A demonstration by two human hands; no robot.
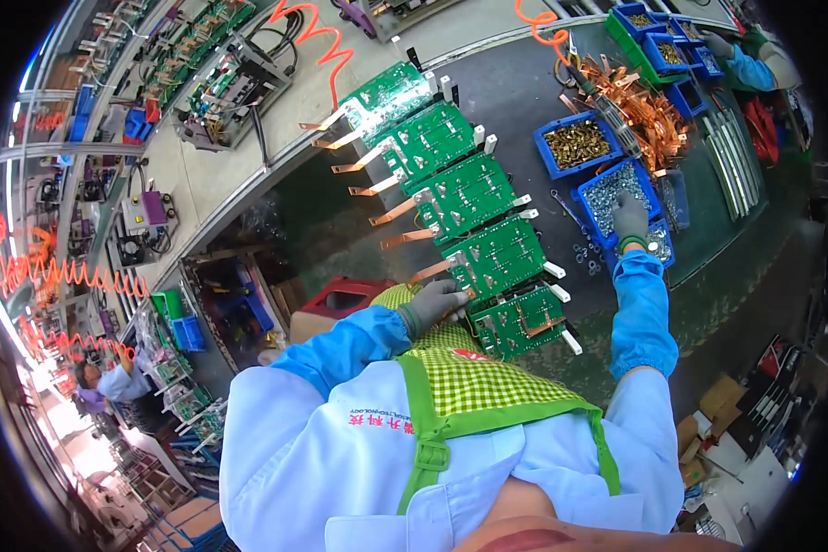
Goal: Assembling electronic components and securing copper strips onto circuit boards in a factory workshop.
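Note:
A row of green circuit boards (469, 196) runs away from me on the bench, with copper strips (405, 239) jutting out on the left and pale metal tabs on the right. My left hand (432, 306), in a grey glove, is at the left edge of the nearest board (521, 322), its fingers curled by a copper strip; what they pinch, if anything, is hidden. Over on the right, my gloved right hand (629, 221) reaches into a blue bin (658, 198) of small silvery hardware (607, 198). Its fingers are drawn together among the pieces, and their tips are hidden.
Behind that bin stand a blue bin of brass-coloured hardware (575, 145), a power driver (616, 124) and a heap of copper strips (658, 129). A wrench (569, 210) and loose washers (587, 256) lie nearby. Another person's gloved hand (719, 46) is at the far right.

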